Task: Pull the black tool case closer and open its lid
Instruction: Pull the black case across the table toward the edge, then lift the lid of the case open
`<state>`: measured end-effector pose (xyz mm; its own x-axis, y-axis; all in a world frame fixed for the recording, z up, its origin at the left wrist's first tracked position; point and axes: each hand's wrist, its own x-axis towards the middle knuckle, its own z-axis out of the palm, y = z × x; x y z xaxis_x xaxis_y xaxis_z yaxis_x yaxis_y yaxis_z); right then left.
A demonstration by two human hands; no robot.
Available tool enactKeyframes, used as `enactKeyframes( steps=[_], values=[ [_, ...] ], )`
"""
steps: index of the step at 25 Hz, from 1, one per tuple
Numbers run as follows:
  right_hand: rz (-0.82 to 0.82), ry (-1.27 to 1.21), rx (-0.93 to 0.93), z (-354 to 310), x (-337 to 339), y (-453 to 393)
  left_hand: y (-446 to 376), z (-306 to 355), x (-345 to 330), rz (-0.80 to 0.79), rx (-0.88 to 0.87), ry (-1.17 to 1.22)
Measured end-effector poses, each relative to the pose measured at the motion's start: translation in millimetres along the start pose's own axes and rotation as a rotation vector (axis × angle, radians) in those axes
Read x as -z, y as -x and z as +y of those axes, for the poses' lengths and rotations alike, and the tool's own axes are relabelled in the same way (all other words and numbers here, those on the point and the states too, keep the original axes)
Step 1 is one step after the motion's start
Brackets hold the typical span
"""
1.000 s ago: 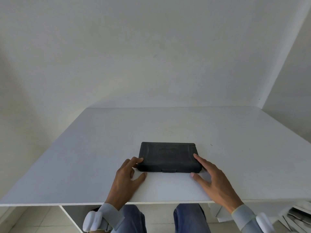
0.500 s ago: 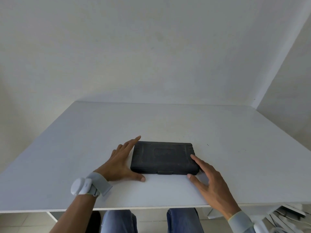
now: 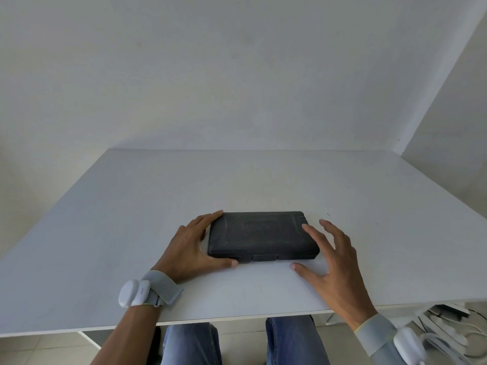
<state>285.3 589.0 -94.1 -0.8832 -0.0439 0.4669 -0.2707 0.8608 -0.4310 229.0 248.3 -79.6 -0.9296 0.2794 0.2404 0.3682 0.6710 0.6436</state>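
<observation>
Black tool case lid down on table — left hand grip braces its end; right hand spread, empty.

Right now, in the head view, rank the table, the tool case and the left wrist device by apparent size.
1. Table
2. Black tool case
3. Left wrist device, clearly smallest though nearest the camera.

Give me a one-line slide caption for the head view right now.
Left hand braces the closed black tool case on the white table; right hand hovers open beside it.
</observation>
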Motion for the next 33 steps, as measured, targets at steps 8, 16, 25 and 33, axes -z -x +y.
enactKeyframes(
  steps=[8,16,25,33],
  values=[
    [0.095,0.37,0.287,-37.4,-18.3,-37.7,1.8,0.0,0.6,0.02,0.062,0.097],
    [0.146,0.319,0.329,-33.3,-22.9,-41.6,1.0,-1.3,1.0,0.026,0.059,0.103],
    [0.043,0.238,0.331,-30.5,-18.3,-26.1,5.2,2.3,3.1,-0.018,0.014,0.013],
    [0.127,-0.053,0.309,-44.3,3.4,-56.0,1.9,0.9,2.5,-0.1,-0.013,-0.051]
  ],
)
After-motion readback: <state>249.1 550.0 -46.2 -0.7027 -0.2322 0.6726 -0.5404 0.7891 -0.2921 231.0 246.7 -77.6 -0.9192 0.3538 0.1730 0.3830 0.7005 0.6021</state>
